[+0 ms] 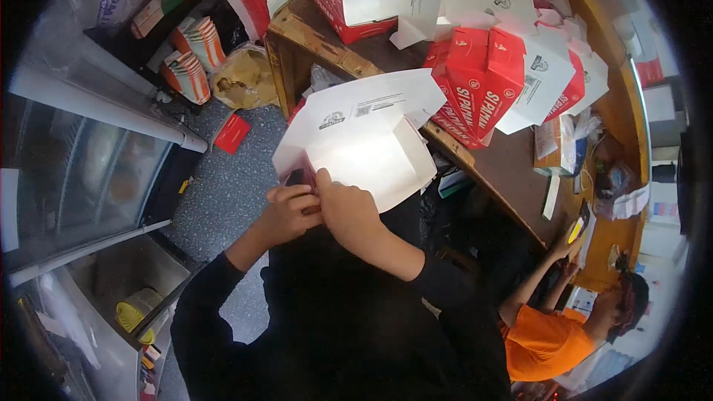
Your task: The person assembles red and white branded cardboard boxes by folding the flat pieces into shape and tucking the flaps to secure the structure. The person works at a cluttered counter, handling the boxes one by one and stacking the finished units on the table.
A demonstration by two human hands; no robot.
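An open takeaway food box (364, 160), white inside with a raised printed lid, is held in front of my body. My right hand (347, 212) grips its near left corner, thumb pressed on the wall. Beside it, my left hand (288, 212) is closed at the same corner, fingers curled. A small dark object (295, 177) pokes out above the left fingers against the box's red outer side; its kind is too hidden to tell.
A brown wooden table (512, 171) carries several red and white boxes (475, 78), some open. To the left is a glass-fronted cabinet (82, 156). A red piece of card (232, 134) lies on the speckled floor. A person in an orange shirt (549, 345) holds a phone-like device at right.
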